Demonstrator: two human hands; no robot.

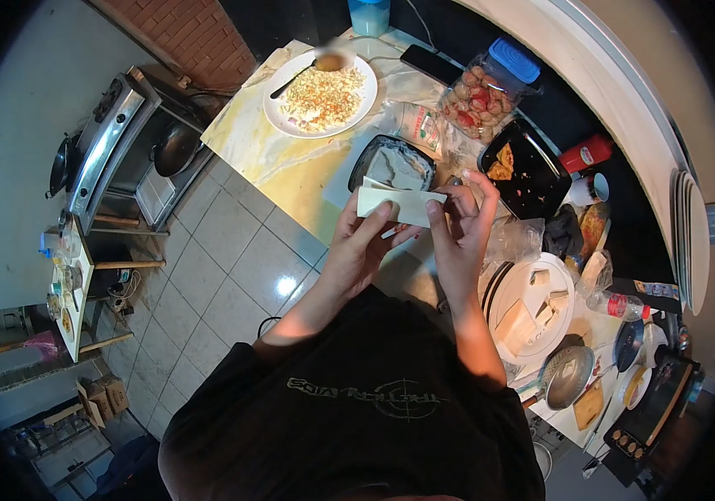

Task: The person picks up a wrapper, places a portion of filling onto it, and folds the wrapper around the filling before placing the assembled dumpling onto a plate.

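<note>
Both hands hold a pale, folded pastry sheet (403, 209) in front of my chest. My left hand (360, 242) pinches its left end, thumb on top. At the right end, my right hand (458, 221) grips with the thumb while its index finger stretches up. Just beyond the sheet is a black tray (391, 163) with a whitish substance in it. A white plate (321, 125) of chopped filling, with a spoon and a small bowl at its rim, lies farther off. To the right, another white plate (560, 309) carries pale sheets and folded pieces.
A jar (491, 88) with a blue lid, a plastic bag (414, 125) and a black tray (533, 188) with a browned piece stand at the back right. A pan (570, 376) and a bottle (616, 306) are at right. A stove (103, 138) stands across the tiled floor.
</note>
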